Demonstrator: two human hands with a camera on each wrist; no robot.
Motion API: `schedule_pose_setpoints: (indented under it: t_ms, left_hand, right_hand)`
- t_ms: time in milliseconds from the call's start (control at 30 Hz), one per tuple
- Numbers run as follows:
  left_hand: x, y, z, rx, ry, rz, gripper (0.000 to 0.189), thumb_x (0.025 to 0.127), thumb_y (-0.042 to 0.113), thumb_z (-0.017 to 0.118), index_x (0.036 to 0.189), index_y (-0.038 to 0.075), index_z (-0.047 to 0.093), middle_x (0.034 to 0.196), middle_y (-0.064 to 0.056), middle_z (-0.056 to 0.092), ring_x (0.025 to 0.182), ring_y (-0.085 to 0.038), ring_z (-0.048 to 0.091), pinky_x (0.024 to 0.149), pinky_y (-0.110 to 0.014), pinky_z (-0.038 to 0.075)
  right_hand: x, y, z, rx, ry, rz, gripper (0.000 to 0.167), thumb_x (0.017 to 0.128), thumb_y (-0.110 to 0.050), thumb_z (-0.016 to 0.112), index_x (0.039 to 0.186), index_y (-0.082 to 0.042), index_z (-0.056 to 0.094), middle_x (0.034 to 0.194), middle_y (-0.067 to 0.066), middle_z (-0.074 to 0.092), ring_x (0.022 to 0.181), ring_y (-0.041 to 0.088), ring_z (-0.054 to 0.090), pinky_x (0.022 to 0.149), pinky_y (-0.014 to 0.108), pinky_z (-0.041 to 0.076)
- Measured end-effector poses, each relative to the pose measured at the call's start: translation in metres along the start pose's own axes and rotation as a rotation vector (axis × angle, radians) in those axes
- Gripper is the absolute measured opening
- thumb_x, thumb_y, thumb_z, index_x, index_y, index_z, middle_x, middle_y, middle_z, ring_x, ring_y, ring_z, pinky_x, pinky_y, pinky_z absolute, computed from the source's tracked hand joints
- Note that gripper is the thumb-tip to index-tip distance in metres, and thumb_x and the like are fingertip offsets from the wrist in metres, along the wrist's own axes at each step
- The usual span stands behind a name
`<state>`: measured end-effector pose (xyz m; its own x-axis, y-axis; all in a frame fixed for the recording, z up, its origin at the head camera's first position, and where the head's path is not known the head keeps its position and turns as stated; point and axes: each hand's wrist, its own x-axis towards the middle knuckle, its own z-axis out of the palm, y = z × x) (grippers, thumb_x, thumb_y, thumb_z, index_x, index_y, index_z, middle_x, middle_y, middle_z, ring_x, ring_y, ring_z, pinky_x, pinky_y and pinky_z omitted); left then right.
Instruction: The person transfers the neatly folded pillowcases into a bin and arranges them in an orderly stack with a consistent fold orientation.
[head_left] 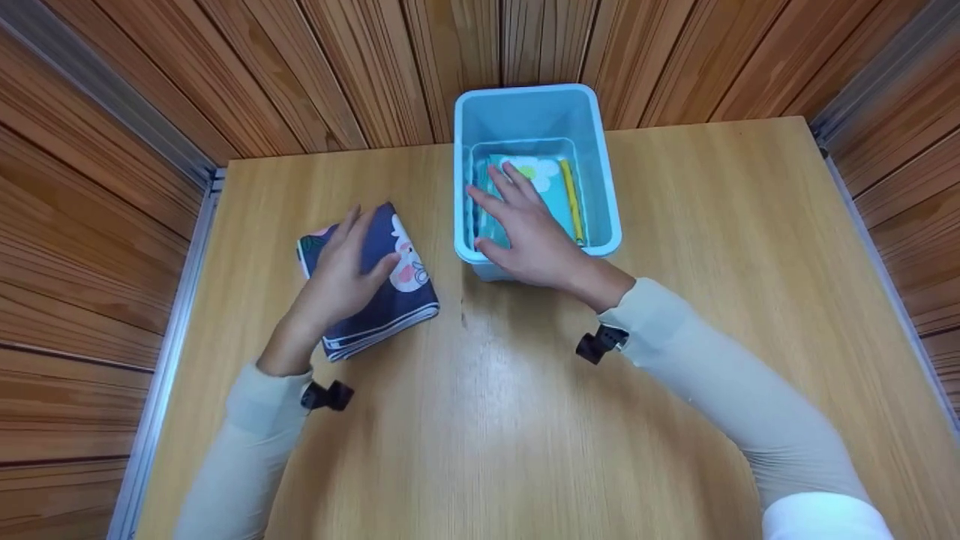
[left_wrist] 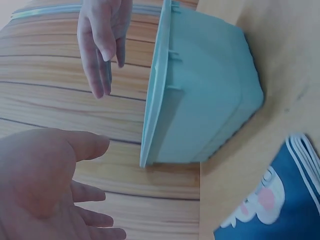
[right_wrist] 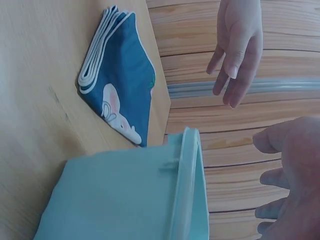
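A folded dark blue cloth (head_left: pixel 401 296) with white edging and a printed white animal figure lies on the left of the table. Above it hovers my left hand (head_left: pixel 345 274), fingers spread and holding nothing; the left wrist view shows a gap between hand and cloth (left_wrist: pixel 295 200). At the back middle stands a light blue plastic bin (head_left: pixel 536 97). My right hand (head_left: pixel 536 240) is over the bin's front rim, fingers extended and nothing in them. Inside the bin lie a turquoise item with a white flower print (head_left: pixel 551 199) and a yellow strip-like thing (head_left: pixel 571 202), partly hidden by that hand.
The wooden table (head_left: pixel 480 442) ends at a wood-plank wall (head_left: pixel 405 67) just behind the bin. Plank side panels with metal rails (head_left: pixel 172 322) border the left and right. Each wrist carries a small black camera (head_left: pixel 600 345).
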<state>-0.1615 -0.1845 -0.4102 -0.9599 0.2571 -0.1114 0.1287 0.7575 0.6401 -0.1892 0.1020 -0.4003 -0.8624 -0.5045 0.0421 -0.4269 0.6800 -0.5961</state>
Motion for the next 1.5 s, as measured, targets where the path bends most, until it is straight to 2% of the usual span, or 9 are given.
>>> schedule_pose_setpoints:
  t_ms: [200,433,700,900,1100,1333,1500]
  left_hand:
    - [-0.013,-0.018,-0.004,-0.014,-0.006,-0.035,0.076,0.104,0.034,0.059,0.164,0.010,0.018,0.170,-0.018,0.007,0.154,-0.043,0.013,0.117,-0.063,0.023]
    - [-0.024,-0.032,-0.006,-0.061,-0.001,-0.055,0.076,0.105,0.034,0.057,0.163,0.007,0.018,0.170,-0.019,0.003,0.154,-0.044,0.009,0.117,-0.064,0.021]
    - [-0.033,-0.047,-0.006,-0.112,0.025,-0.116,0.077,0.105,0.035,0.057,0.164,0.010,0.015,0.171,-0.016,0.000,0.154,-0.042,0.009,0.116,-0.063,0.025]
    - [-0.039,-0.060,-0.006,-0.141,0.022,-0.168,0.078,0.105,0.036,0.056,0.164,0.010,0.012,0.170,-0.016,-0.003,0.155,-0.041,0.005,0.116,-0.063,0.024]
    - [-0.040,-0.079,-0.004,-0.200,0.054,-0.169,0.077,0.106,0.034,0.055,0.163,0.006,0.013,0.170,-0.020,-0.001,0.154,-0.043,0.007,0.118,-0.063,0.022]
    - [-0.035,-0.097,-0.001,-0.247,0.023,-0.233,0.080,0.106,0.042,0.053,0.164,0.007,0.010,0.170,-0.020,-0.002,0.155,-0.040,0.004,0.120,-0.061,0.016]
    - [-0.030,-0.108,0.003,-0.275,0.032,-0.318,0.076,0.107,0.035,0.051,0.163,0.005,0.010,0.169,-0.023,-0.002,0.154,-0.043,0.004,0.120,-0.063,0.015]
  right_hand:
    - [0.005,-0.010,0.009,0.013,-0.031,0.002,0.069,0.100,-0.032,0.063,0.160,-0.017,0.034,0.171,0.008,0.011,0.157,0.023,-0.004,0.125,0.049,0.010]
    - [0.009,-0.021,0.020,0.008,-0.042,-0.015,0.069,0.099,-0.031,0.064,0.159,-0.015,0.036,0.171,0.009,0.013,0.157,0.023,-0.003,0.123,0.047,0.019]
    - [0.014,-0.030,0.035,0.034,-0.033,-0.077,0.066,0.097,-0.021,0.064,0.156,-0.007,0.039,0.168,0.017,0.017,0.157,0.028,0.001,0.126,0.044,0.003]
    - [0.017,-0.041,0.044,0.030,-0.082,-0.072,0.066,0.100,-0.026,0.064,0.158,-0.010,0.037,0.170,0.014,0.014,0.157,0.024,-0.001,0.126,0.043,0.004]
    - [0.018,-0.048,0.049,0.046,-0.113,-0.071,0.065,0.102,-0.028,0.061,0.159,-0.013,0.035,0.170,0.009,0.012,0.157,0.021,-0.002,0.125,0.045,0.009]
    - [0.018,-0.054,0.057,0.130,-0.150,-0.093,0.061,0.103,-0.025,0.059,0.159,-0.015,0.036,0.170,0.003,0.014,0.157,0.017,0.002,0.124,0.043,0.018]
    - [0.019,-0.059,0.067,0.161,-0.182,-0.084,0.061,0.103,-0.026,0.060,0.159,-0.017,0.036,0.170,0.002,0.018,0.156,0.019,0.010,0.123,0.042,0.023]
